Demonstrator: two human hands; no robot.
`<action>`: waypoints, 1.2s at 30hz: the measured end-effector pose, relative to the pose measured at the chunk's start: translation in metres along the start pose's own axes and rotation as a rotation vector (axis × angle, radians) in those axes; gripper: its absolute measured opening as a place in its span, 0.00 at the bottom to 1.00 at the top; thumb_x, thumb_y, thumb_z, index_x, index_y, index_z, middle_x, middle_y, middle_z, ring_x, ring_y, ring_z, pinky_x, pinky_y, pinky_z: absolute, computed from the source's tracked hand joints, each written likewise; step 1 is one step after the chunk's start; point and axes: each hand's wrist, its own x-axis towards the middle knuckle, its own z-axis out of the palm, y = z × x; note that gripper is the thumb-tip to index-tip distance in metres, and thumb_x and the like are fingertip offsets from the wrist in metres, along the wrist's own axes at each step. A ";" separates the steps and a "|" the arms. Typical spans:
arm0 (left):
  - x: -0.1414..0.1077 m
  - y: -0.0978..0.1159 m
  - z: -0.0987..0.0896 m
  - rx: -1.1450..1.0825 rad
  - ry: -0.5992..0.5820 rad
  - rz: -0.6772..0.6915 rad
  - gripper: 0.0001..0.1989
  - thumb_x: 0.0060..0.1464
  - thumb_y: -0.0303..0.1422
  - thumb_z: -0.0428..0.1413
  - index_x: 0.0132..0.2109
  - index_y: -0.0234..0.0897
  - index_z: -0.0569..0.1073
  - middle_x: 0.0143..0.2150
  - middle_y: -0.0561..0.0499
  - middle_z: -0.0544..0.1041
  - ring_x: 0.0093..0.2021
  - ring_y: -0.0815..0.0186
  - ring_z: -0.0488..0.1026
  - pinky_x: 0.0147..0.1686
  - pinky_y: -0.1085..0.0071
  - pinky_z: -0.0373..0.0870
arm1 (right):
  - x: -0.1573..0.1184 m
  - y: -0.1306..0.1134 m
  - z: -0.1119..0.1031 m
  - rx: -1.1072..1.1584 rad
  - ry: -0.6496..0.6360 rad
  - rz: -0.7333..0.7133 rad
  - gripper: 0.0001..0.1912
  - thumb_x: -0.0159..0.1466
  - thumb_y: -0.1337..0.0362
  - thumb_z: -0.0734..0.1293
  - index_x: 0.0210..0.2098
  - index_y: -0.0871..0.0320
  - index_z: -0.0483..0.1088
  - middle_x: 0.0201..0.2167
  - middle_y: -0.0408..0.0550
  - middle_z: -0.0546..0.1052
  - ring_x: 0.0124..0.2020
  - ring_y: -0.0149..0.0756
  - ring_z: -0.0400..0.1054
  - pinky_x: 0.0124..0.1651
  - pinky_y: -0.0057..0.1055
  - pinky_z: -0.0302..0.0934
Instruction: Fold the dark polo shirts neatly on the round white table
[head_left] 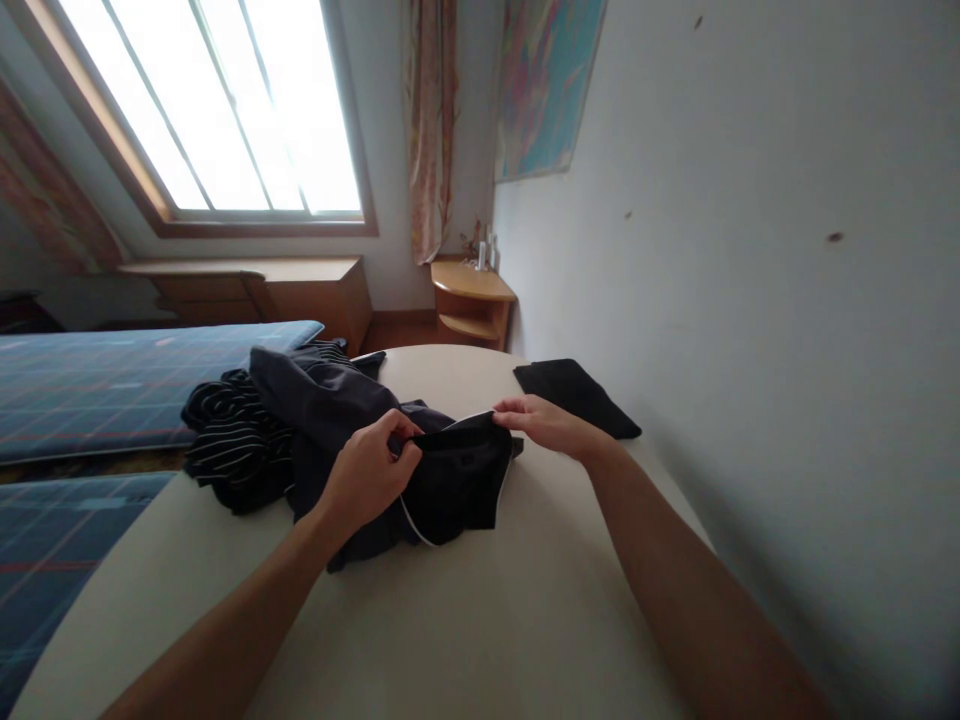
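Observation:
A black garment with white piping (457, 490) lies partly bunched on the pale round table (450, 640). My left hand (371, 465) pinches its upper edge on the left. At the upper right corner of the same edge, my right hand (540, 422) grips the cloth between thumb and fingers. Between the hands the edge is stretched into a narrow dark opening. Dark grey cloth (322, 400) is heaped behind and left of my left hand, beside a black piece with white stripes (236, 430). Farther right sits a flat, folded black cloth (577, 395).
Two blue plaid mattresses (150, 385) border the table on the left. A white wall (750, 350) runs close along the right side. Behind the table stand a wooden desk (322, 285) under the window and a corner shelf (472, 283) with small items.

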 end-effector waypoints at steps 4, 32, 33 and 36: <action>0.002 -0.004 0.000 -0.006 0.040 0.000 0.07 0.52 0.33 0.51 0.38 0.40 0.72 0.36 0.51 0.79 0.33 0.63 0.74 0.36 0.68 0.66 | -0.012 -0.017 -0.003 0.119 -0.012 -0.037 0.15 0.63 0.55 0.67 0.43 0.59 0.75 0.39 0.47 0.78 0.39 0.34 0.68 0.46 0.31 0.61; -0.001 -0.027 0.017 0.545 -0.331 -0.152 0.11 0.67 0.33 0.38 0.48 0.36 0.62 0.38 0.37 0.80 0.37 0.50 0.80 0.35 0.64 0.67 | -0.002 0.009 0.010 -0.394 -0.244 0.048 0.41 0.50 0.61 0.78 0.62 0.59 0.67 0.48 0.53 0.77 0.46 0.41 0.71 0.47 0.32 0.65; -0.002 -0.025 0.015 0.544 -0.349 -0.153 0.11 0.67 0.33 0.38 0.48 0.36 0.62 0.38 0.37 0.80 0.37 0.50 0.80 0.35 0.63 0.67 | -0.002 0.008 0.009 -0.416 -0.264 0.060 0.36 0.52 0.59 0.77 0.58 0.60 0.71 0.41 0.50 0.78 0.40 0.38 0.71 0.41 0.29 0.65; -0.008 -0.021 0.009 0.404 -0.448 -0.099 0.10 0.65 0.34 0.40 0.45 0.38 0.64 0.36 0.40 0.79 0.35 0.52 0.79 0.35 0.63 0.67 | -0.010 -0.002 0.000 -0.417 -0.399 0.075 0.20 0.56 0.54 0.75 0.43 0.60 0.78 0.26 0.41 0.74 0.26 0.29 0.63 0.27 0.25 0.56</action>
